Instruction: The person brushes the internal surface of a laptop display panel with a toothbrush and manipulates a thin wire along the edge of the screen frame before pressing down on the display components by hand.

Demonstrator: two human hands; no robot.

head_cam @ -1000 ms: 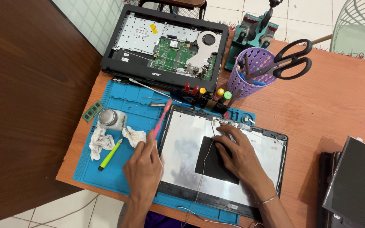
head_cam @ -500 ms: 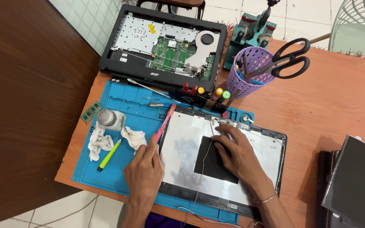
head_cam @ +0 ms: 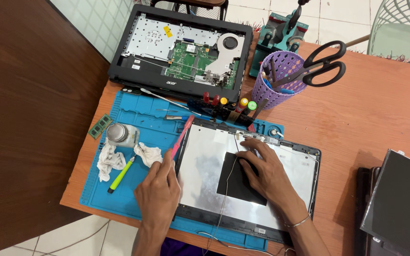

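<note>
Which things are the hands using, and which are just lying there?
In use:
left hand
pink pry tool
right hand
laptop lid panel

Lying about:
scissors
purple basket
opened laptop base
green pen tool
memory module

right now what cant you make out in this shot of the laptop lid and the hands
- Head view: the lower end of the pink pry tool is covered by the left hand.
- Head view: part of the black patch on the laptop lid lies under the right hand.
- Head view: the dark panel at right runs off the frame edge.
- Small parts on the open laptop base are too small to identify.
</note>
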